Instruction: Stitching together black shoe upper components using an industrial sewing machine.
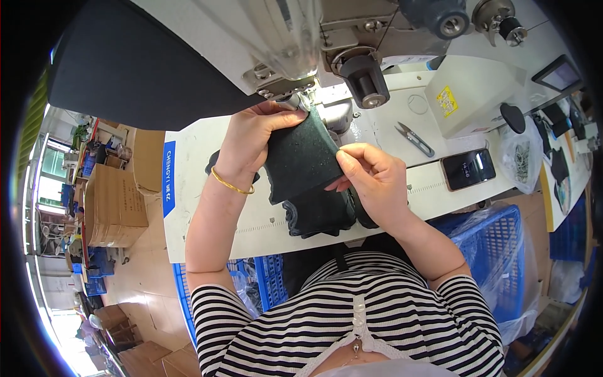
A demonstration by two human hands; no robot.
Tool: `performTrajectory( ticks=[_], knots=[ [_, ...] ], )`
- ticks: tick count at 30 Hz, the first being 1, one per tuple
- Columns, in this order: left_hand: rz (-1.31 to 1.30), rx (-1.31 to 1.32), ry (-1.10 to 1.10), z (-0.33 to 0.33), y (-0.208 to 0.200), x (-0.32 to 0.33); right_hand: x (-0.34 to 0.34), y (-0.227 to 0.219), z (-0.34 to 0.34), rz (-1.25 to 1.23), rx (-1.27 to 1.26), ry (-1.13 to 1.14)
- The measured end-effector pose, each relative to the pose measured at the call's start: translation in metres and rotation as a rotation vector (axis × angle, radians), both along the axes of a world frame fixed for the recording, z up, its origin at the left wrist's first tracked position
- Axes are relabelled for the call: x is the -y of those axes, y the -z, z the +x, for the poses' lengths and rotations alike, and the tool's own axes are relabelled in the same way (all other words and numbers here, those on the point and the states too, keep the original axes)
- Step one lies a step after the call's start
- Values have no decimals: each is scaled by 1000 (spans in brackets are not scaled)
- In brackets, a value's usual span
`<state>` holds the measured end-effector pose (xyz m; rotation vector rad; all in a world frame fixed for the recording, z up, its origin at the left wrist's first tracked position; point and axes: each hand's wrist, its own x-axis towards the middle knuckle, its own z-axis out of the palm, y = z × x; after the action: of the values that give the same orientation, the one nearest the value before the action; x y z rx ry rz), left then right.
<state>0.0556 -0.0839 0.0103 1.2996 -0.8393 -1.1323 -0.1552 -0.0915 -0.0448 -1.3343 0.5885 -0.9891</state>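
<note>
A black fabric piece [303,156] is stretched between my two hands at the sewing machine [286,69]. My left hand [259,133] pinches its upper left edge, close beside the needle area, whose exact contact with the cloth I cannot make out. At the right edge of the same piece, my right hand [372,176] closes thumb and forefinger on the cloth. Below it, more black fabric pieces [320,215] lie on the white table [251,235] near its front edge. Part of another dark piece shows behind my left wrist.
Thread snips [414,138] and a phone [468,169] lie to the right on the table. Behind them stands a white box-shaped unit [471,94]. Blue plastic baskets [496,251] flank my lap below the table. Cardboard boxes [113,204] stand at left.
</note>
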Motion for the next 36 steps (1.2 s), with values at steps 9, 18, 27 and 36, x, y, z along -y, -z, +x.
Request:
performTrajectory(
  ticks=[9, 18, 27, 36],
  knots=[
    [-3, 18, 4, 1, 1, 2, 0, -2, -2, -29, -7, -12],
    [-8, -69, 0, 2, -4, 8, 1, -4, 4, -8, -26, -8],
    [-7, -7, -29, 9, 5, 7, -6, -1, -3, -30, -42, -22],
    [82, -1, -3, 20, 1, 20, 3, -4, 8, -36, -41, -15]
  ],
)
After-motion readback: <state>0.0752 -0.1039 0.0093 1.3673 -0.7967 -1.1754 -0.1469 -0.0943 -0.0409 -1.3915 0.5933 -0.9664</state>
